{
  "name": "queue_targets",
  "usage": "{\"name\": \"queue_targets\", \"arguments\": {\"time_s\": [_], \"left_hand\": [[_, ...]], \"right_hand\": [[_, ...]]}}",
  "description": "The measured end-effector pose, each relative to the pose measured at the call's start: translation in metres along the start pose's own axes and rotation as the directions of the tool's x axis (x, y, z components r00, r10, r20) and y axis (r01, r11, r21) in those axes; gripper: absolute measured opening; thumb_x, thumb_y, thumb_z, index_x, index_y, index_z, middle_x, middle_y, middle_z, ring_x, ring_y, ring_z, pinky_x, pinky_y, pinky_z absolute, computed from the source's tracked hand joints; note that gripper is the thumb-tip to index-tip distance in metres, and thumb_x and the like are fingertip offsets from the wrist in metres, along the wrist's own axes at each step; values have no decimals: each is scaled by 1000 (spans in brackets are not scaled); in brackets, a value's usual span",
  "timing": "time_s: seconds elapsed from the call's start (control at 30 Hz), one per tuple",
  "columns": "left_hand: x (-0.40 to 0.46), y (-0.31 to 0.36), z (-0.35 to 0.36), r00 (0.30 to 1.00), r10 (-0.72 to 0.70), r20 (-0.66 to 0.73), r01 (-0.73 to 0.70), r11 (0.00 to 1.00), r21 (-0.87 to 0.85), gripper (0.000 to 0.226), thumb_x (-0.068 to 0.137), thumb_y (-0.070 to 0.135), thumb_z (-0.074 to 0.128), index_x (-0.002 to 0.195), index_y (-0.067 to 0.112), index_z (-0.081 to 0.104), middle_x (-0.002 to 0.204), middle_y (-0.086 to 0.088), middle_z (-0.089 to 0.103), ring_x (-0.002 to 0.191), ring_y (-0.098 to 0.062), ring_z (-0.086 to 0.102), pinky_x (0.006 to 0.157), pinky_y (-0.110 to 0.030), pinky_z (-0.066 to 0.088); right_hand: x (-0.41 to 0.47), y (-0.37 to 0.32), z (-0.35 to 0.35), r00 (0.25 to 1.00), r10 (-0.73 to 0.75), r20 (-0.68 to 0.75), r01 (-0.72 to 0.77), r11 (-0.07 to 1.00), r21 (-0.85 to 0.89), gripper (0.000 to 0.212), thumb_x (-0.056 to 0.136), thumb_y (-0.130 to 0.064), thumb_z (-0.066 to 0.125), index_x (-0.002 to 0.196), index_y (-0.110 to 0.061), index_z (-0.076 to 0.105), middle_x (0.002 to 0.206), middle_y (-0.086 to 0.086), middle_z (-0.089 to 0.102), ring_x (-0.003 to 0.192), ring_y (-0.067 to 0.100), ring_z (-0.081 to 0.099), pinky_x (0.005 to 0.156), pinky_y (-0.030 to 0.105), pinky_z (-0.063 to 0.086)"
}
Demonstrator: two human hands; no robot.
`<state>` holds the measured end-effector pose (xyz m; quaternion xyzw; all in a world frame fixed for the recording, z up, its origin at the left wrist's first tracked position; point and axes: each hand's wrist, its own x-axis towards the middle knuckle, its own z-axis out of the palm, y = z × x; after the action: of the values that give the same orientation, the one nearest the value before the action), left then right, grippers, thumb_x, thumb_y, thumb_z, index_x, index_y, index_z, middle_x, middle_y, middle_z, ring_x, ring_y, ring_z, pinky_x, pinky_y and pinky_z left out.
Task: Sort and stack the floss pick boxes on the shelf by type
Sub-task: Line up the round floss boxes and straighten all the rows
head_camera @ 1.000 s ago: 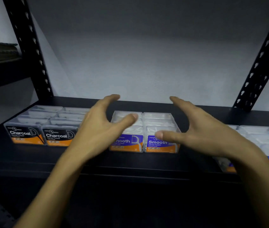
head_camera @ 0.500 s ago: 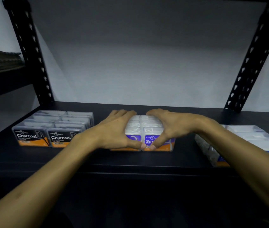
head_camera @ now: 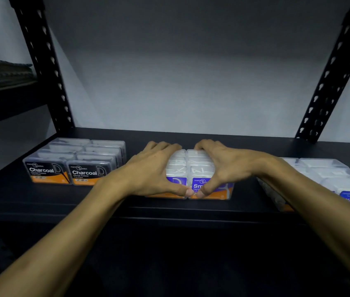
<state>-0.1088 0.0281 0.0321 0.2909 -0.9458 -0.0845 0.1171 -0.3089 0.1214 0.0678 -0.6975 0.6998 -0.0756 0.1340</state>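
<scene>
Risk, splitting: the Smooth boxes (head_camera: 199, 168) stand as two columns side by side with a seam between them; if the hands squeeze unevenly, one column could likely slide forward or back and the block would come apart.
Risk, tipping: the boxes are packed upright, one behind another; a lift by the ends alone would probably let the middle ones drop out.
Risk, neighbours: the right forearm crosses over the Round boxes (head_camera: 328, 174); a low sweep of it could knock that group out of line.
Risk, edge: the Smooth block sits near the front lip of the shelf (head_camera: 255, 144); a pull toward the person could carry the front boxes over it.
Left hand (head_camera: 150, 170): curled over the left half of the Smooth block, fingers hooked behind the rear box, thumb pressed on the front label.
Right hand (head_camera: 227, 166): mirrors it on the right half, fingers over the back, thumb on the front; the two thumbs touch at the seam.
Smooth boxes, look: clear plastic tops showing white picks inside, purple labels with an orange band below; the name is partly hidden by the thumbs.
Smooth boxes, place: middle of the shelf, between the other two groups and apart from both.
Charcoal boxes (head_camera: 73, 161): left, black labels, a tidy two-wide block.
Round boxes, look: right, blue label, partly cut off by the frame.
</scene>
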Motion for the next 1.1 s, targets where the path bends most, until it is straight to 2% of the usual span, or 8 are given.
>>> {"name": "queue_targets", "arguments": {"time_s": [0.47,0.7,1.1], "left_hand": [[-16,10,-2,1000,-12,7,12,999,31,116,48,93,53,146,36,30,139,10,44,123,-16,39,104,-45,43],[-17,11,-1,1000,-13,8,12,999,34,118,47,94,52,147,35,30,140,10,44,124,-16,38,104,-45,43],[-18,11,-3,1000,-2,29,1,1000,30,118,49,92,54,148,34,29,145,9,42,128,-18,36,106,-47,42]], "right_hand": [[-16,-5,6,1000,-28,-6,28,999,20,94,58,-49,92,131,-29,37,121,-8,43,109,7,48,96,34,51],[-18,-5,7,1000,-31,-6,31,999,19,96,59,-49,92,135,-29,35,121,-10,42,113,9,45,97,31,49],[-20,-9,7,1000,-22,-3,22,1000,-8,96,59,-51,91,135,-28,36,120,-11,43,114,9,44,100,34,47]]}}
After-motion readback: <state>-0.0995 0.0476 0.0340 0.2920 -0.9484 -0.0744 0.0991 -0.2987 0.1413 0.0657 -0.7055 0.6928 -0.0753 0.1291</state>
